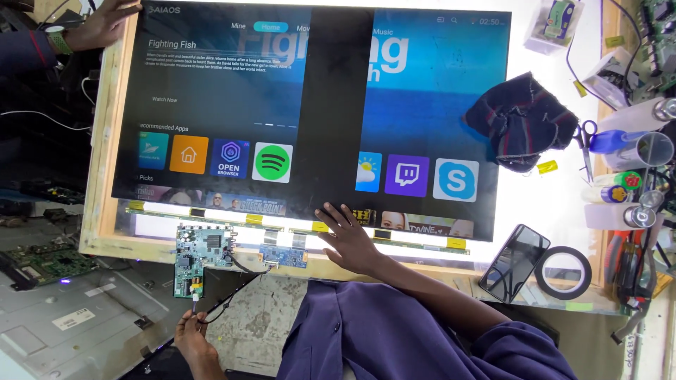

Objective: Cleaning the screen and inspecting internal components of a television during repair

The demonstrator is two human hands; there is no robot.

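A bare display panel [422, 105] lies lit on a wooden-framed light table [105, 176], showing app tiles with a dark vertical band down its middle. My right hand [346, 236] rests flat with fingers spread on the panel's lower edge, beside the source strip [415, 239]. My left hand [191, 339] pinches a black cable [232, 295] just below a green circuit board [196, 257]. The cable runs up to a small blue board [283, 255] at the panel's edge.
Another person's hand [105, 21] grips the frame's top left corner. A dark cloth [521, 119] lies on the panel's right side. A phone [515, 262], a tape roll [563, 273], scissors [586, 144] and several tubes [634, 148] crowd the right. More circuit boards [46, 264] sit left.
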